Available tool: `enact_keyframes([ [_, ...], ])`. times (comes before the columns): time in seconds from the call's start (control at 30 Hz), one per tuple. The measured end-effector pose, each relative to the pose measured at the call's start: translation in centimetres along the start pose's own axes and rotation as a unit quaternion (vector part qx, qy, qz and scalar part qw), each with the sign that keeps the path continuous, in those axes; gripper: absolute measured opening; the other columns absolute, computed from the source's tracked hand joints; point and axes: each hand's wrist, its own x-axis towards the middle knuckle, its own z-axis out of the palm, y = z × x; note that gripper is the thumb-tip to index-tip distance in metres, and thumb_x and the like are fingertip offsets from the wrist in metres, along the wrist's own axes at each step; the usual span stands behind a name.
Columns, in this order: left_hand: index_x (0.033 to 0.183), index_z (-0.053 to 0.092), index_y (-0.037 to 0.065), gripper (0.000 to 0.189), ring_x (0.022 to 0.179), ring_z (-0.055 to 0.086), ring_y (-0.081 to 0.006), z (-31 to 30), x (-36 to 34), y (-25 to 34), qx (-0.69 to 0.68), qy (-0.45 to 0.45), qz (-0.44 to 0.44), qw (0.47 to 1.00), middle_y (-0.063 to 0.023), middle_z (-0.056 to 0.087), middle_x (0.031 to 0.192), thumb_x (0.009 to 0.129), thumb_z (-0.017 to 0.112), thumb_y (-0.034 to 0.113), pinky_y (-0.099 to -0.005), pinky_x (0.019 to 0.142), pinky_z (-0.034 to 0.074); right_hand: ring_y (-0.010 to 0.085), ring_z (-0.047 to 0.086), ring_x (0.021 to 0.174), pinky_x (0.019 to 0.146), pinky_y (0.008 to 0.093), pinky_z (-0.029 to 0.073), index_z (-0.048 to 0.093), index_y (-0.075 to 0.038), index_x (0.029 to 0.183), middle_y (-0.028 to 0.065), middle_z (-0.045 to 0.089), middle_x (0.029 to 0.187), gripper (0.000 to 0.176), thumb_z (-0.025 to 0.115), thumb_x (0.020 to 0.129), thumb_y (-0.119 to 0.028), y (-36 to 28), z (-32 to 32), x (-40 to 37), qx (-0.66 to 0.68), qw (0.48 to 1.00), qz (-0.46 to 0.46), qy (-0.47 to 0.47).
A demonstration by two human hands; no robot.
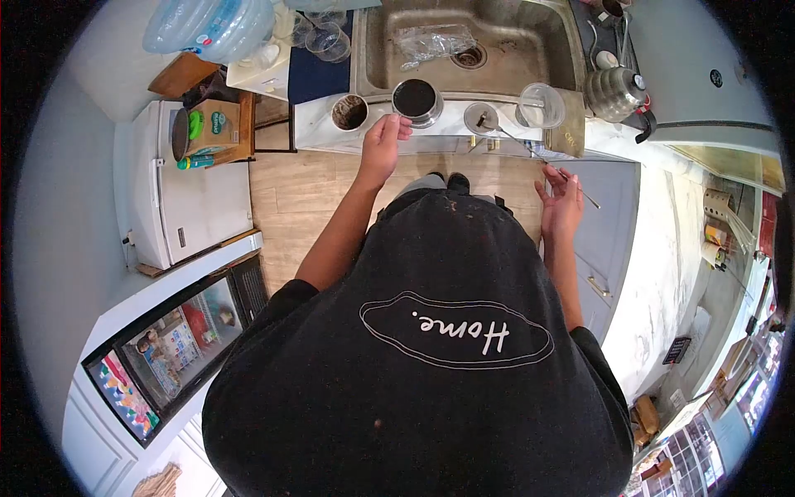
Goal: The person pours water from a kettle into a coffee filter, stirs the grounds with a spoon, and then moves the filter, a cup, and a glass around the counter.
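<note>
My left hand (383,149) has its fingers curled at the near left side of a round metal cup (429,121) with black contents; the exact grip is partly hidden. To its left is a smaller cup (350,112) with brown residue inside. My right hand (563,201) pinches the thin handle of a long spoon (530,148). The spoon's dark-smeared bowl lies over a small clear cup (474,114) at the counter's front edge. Right of that, a clear plastic cup (542,105) appears to hold something pale.
Behind the cups is a steel sink (397,79) with a crumpled plastic bag (435,43) in it. A gooseneck kettle (613,93) stands at right. Large water bottles (207,29) and clear cups (328,41) are at left. A white fridge (203,195) stands on the left.
</note>
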Motion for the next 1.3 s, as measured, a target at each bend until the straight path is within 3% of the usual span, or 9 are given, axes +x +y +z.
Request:
enact_keyframes([
  [0.27,0.101,0.065,-0.002,0.039,0.086,0.062,-0.0147,-0.4,0.2,-0.4,0.007,-0.012,-0.002,1.0,-0.0077,0.067,0.092,0.108,0.043,0.03,-0.0301,0.082,0.05,0.0316,0.062,0.116,0.091,0.0522,0.053,0.053,-0.002,0.116,0.0199,0.068,0.112,0.032,0.039,0.108,-0.03,-1.4,-1.6,-2.2,0.008,0.998,-0.064,0.007],
  [0.47,0.101,0.065,-0.001,0.037,0.085,0.062,-0.0147,-0.5,0.5,-0.6,-0.005,-0.022,-0.002,1.0,-0.0071,0.067,0.092,0.107,0.045,0.029,-0.03,0.081,0.05,0.0311,0.064,0.111,0.089,0.0463,0.056,0.054,0.002,0.112,0.0218,0.066,0.11,0.031,0.039,0.109,-0.025,-5.3,2.9,-6.2,-0.003,0.985,-0.168,-0.042],
  [0.7,0.098,0.066,0.0,0.036,0.084,0.062,-0.0145,-1.5,1.0,0.4,0.002,-0.075,-0.014,0.997,-0.006,0.067,0.091,0.105,0.047,0.029,-0.0296,0.079,0.049,0.0273,0.068,0.105,0.094,0.038,0.052,0.057,0.006,0.113,0.0177,0.067,0.11,0.029,0.039,0.108,-0.016,-5.8,10.0,-8.3,-0.144,0.948,-0.257,-0.12],
  [0.83,0.097,0.066,0.008,0.037,0.088,0.062,-0.0129,-2.6,1.8,0.4,-0.004,-0.129,-0.108,0.986,-0.002,0.067,0.094,0.104,0.047,0.038,-0.0312,0.077,0.046,0.0219,0.067,0.105,0.096,0.0339,0.049,0.061,0.006,0.11,0.0153,0.07,0.109,0.028,0.042,0.107,-0.014,-5.1,12.7,-9.2,-0.235,0.916,-0.29,-0.147],
  [1.03,0.098,0.065,0.012,0.037,0.092,0.061,-0.0122,-3.7,2.9,0.2,-0.021,-0.209,-0.145,0.967,0.0013,0.067,0.097,0.102,0.048,0.044,-0.0336,0.078,0.044,0.0196,0.066,0.104,0.096,0.0327,0.047,0.065,0.002,0.111,0.011,0.071,0.108,0.027,0.044,0.107,-0.015,-3.0,14.0,-9.5,-0.329,0.867,-0.348,-0.14],
  [1.2,0.094,0.064,0.013,0.038,0.092,0.061,-0.0135,-4.3,3.1,0.8,-0.01,-0.238,-0.14,0.961,0.0023,0.065,0.097,0.102,0.048,0.046,-0.0334,0.077,0.044,0.0232,0.068,0.101,0.092,0.0343,0.049,0.067,-0.002,0.11,0.0118,0.073,0.106,0.025,0.046,0.105,-0.015,-1.2,15.1,-10.5,-0.349,0.863,-0.349,-0.11],
  [1.3,0.094,0.061,0.013,0.038,0.101,0.06,-0.0162,-4.5,3.4,1.2,0.008,-0.261,-0.143,0.955,-0.0024,0.067,0.109,0.104,0.045,0.046,-0.0362,0.083,0.045,0.0263,0.07,0.1,0.09,0.0352,0.051,0.067,-0.003,0.11,0.0135,0.073,0.105,0.024,0.048,0.105,-0.015,-0.6,15.7,-10.8,-0.379,0.842,-0.372,-0.099],
])
